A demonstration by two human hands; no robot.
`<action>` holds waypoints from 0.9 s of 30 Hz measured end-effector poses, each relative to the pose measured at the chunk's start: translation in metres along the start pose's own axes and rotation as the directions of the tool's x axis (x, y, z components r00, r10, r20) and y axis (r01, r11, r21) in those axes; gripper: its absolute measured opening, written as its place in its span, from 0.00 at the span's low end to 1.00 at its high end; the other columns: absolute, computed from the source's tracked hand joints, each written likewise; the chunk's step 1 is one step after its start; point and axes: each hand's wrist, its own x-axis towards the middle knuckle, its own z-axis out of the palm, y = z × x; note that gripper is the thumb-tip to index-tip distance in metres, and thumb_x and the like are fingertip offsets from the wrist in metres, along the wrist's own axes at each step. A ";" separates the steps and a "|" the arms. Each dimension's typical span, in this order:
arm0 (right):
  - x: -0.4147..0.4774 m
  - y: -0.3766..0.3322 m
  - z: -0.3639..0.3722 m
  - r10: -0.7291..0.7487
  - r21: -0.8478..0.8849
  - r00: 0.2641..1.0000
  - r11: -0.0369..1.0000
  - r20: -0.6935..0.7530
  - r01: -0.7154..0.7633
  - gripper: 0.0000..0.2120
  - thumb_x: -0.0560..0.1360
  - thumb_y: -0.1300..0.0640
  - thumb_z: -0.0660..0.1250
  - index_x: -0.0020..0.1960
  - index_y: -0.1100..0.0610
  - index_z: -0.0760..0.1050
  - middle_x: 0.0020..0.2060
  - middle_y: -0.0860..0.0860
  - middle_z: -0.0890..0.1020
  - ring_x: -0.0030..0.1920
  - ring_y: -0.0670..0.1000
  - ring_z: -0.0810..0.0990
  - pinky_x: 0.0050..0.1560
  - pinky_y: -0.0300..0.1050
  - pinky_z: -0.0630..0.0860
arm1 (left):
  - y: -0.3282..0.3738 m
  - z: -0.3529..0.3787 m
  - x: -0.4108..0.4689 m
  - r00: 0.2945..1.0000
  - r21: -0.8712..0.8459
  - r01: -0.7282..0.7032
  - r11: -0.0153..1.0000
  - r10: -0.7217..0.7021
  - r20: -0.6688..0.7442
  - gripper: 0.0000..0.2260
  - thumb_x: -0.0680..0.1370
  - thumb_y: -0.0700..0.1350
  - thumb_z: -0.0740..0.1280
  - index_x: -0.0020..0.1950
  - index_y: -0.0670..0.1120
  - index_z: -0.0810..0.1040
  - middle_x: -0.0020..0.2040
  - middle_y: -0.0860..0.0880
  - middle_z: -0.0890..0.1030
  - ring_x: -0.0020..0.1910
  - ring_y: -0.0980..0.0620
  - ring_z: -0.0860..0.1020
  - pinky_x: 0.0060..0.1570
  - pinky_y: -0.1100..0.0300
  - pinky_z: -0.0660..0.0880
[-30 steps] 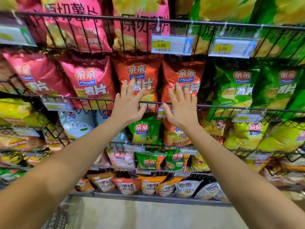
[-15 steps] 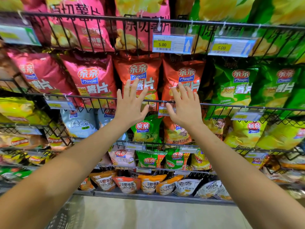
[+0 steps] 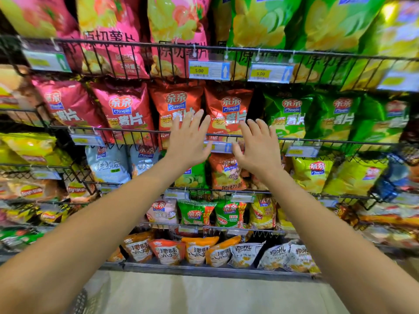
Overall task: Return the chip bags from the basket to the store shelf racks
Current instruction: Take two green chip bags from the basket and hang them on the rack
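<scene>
Both hands empty, left hand (image 3: 188, 141), right hand (image 3: 258, 146); fingers seemingly touching orange-red bags (image 3: 179, 109).

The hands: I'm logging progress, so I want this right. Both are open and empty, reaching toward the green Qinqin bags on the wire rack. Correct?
Not quite. In the head view the left hand and right hand are open and empty, but they reach toward the two orange-red Qinqin bags on the wire rack; the green ones sit further right.

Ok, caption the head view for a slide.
Both open hands, left hand and right hand, reach toward red chip bags on a wire rack.
</scene>
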 end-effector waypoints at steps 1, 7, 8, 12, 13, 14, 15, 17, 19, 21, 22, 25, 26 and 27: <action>-0.007 0.006 -0.010 -0.004 0.006 1.000 1.000 -0.028 0.004 0.28 0.74 0.44 0.56 0.69 0.59 0.68 0.65 0.58 0.75 0.68 0.61 0.69 0.66 0.61 0.65 | 0.009 -0.009 -0.003 1.000 -0.001 0.000 1.000 0.000 -0.010 0.30 0.75 0.56 0.60 0.72 0.42 0.68 0.72 0.41 0.69 0.72 0.40 0.67 0.67 0.39 0.63; -0.060 0.038 -0.073 -0.022 0.025 0.998 0.999 -0.064 0.024 0.30 0.74 0.44 0.55 0.70 0.60 0.67 0.67 0.59 0.73 0.70 0.61 0.67 0.67 0.60 0.63 | 0.068 -0.075 -0.034 0.998 0.018 0.045 0.999 -0.044 -0.055 0.29 0.77 0.56 0.60 0.74 0.42 0.65 0.74 0.41 0.66 0.74 0.40 0.64 0.69 0.40 0.61; -0.069 0.042 -0.084 -0.024 0.021 0.998 0.999 -0.057 0.025 0.30 0.75 0.43 0.53 0.71 0.59 0.66 0.68 0.58 0.72 0.71 0.61 0.66 0.68 0.59 0.62 | 0.076 -0.087 -0.040 0.997 0.027 0.048 0.998 -0.046 -0.065 0.29 0.77 0.56 0.60 0.74 0.42 0.64 0.75 0.41 0.66 0.74 0.40 0.63 0.69 0.40 0.61; -0.100 0.059 -0.129 -0.058 -0.006 0.996 0.998 -0.074 0.058 0.31 0.74 0.42 0.52 0.72 0.58 0.64 0.68 0.57 0.72 0.71 0.60 0.66 0.69 0.60 0.61 | 0.108 -0.132 -0.063 0.994 0.061 0.058 0.996 -0.052 -0.094 0.31 0.75 0.58 0.54 0.72 0.41 0.67 0.72 0.40 0.69 0.71 0.39 0.67 0.66 0.39 0.64; -0.107 0.062 -0.141 -0.066 -0.001 0.994 0.998 -0.088 0.066 0.31 0.74 0.43 0.53 0.71 0.58 0.65 0.67 0.57 0.73 0.70 0.60 0.66 0.68 0.61 0.62 | 0.115 -0.143 -0.067 0.993 0.058 0.063 0.996 -0.057 -0.100 0.32 0.74 0.58 0.52 0.72 0.40 0.68 0.72 0.40 0.70 0.71 0.39 0.68 0.65 0.39 0.64; -0.112 0.067 -0.152 -0.073 0.003 0.991 0.997 -0.108 0.074 0.30 0.74 0.43 0.53 0.71 0.59 0.66 0.66 0.57 0.74 0.70 0.61 0.67 0.68 0.61 0.62 | 0.122 -0.153 -0.069 0.993 0.053 0.068 0.996 -0.062 -0.097 0.32 0.74 0.58 0.52 0.72 0.40 0.68 0.72 0.40 0.69 0.71 0.39 0.68 0.66 0.39 0.63; -0.117 0.071 -0.164 -0.078 0.000 0.989 0.997 -0.125 0.079 0.30 0.73 0.43 0.53 0.70 0.59 0.66 0.65 0.57 0.74 0.69 0.61 0.67 0.68 0.61 0.63 | 0.127 -0.162 -0.071 0.993 0.054 0.071 0.996 -0.066 -0.096 0.32 0.74 0.58 0.52 0.72 0.41 0.67 0.72 0.40 0.69 0.71 0.39 0.67 0.66 0.40 0.63; -0.123 0.079 -0.184 -0.079 -0.010 0.988 0.997 -0.134 0.079 0.30 0.74 0.44 0.53 0.70 0.59 0.67 0.65 0.57 0.75 0.69 0.60 0.67 0.67 0.60 0.63 | 0.137 -0.178 -0.073 0.993 0.073 0.070 0.995 -0.062 -0.102 0.31 0.75 0.58 0.54 0.72 0.41 0.66 0.72 0.41 0.68 0.71 0.40 0.67 0.66 0.41 0.64; -0.127 0.087 -0.199 -0.080 -0.019 0.985 0.997 -0.152 0.078 0.30 0.74 0.43 0.50 0.70 0.59 0.67 0.64 0.57 0.75 0.68 0.61 0.68 0.66 0.60 0.64 | 0.144 -0.188 -0.073 0.994 0.088 0.059 0.994 -0.050 -0.100 0.29 0.77 0.57 0.58 0.73 0.42 0.65 0.73 0.41 0.67 0.71 0.41 0.66 0.66 0.42 0.63; -0.130 0.092 -0.210 -0.073 -0.020 0.984 0.997 -0.165 0.071 0.32 0.73 0.42 0.48 0.69 0.60 0.68 0.62 0.58 0.77 0.67 0.61 0.69 0.65 0.60 0.66 | 0.149 -0.197 -0.075 0.993 0.091 0.056 0.994 -0.046 -0.112 0.29 0.77 0.56 0.60 0.74 0.42 0.64 0.74 0.42 0.66 0.72 0.41 0.65 0.66 0.43 0.62; -0.132 0.093 -0.213 -0.067 -0.022 0.984 0.998 -0.168 0.064 0.32 0.73 0.42 0.48 0.69 0.60 0.68 0.62 0.58 0.77 0.67 0.61 0.70 0.65 0.60 0.66 | 0.151 -0.199 -0.076 0.993 0.089 0.056 0.994 -0.045 -0.113 0.29 0.77 0.56 0.60 0.74 0.43 0.64 0.74 0.42 0.66 0.72 0.41 0.64 0.67 0.44 0.62; -0.136 0.096 -0.215 -0.054 -0.025 0.984 0.998 -0.172 0.051 0.31 0.74 0.43 0.50 0.69 0.60 0.68 0.61 0.57 0.78 0.66 0.61 0.70 0.64 0.60 0.67 | 0.157 -0.200 -0.078 0.995 0.085 0.035 0.996 -0.027 -0.097 0.29 0.77 0.57 0.59 0.74 0.43 0.63 0.75 0.42 0.64 0.73 0.42 0.63 0.68 0.44 0.61; -0.138 0.096 -0.214 -0.052 -0.022 0.985 0.999 -0.167 0.049 0.30 0.74 0.43 0.50 0.69 0.60 0.68 0.61 0.57 0.78 0.66 0.61 0.71 0.63 0.60 0.67 | 0.157 -0.199 -0.079 0.996 0.073 0.031 0.997 -0.025 -0.086 0.29 0.77 0.56 0.59 0.74 0.43 0.63 0.75 0.42 0.65 0.73 0.42 0.64 0.67 0.44 0.62; -0.139 0.095 -0.210 -0.052 -0.022 0.987 0.999 -0.155 0.049 0.30 0.74 0.44 0.51 0.68 0.60 0.68 0.60 0.57 0.78 0.66 0.61 0.71 0.63 0.59 0.67 | 0.157 -0.196 -0.080 0.997 0.058 0.028 0.998 -0.023 -0.077 0.29 0.77 0.56 0.59 0.74 0.43 0.64 0.74 0.42 0.66 0.72 0.42 0.65 0.67 0.44 0.63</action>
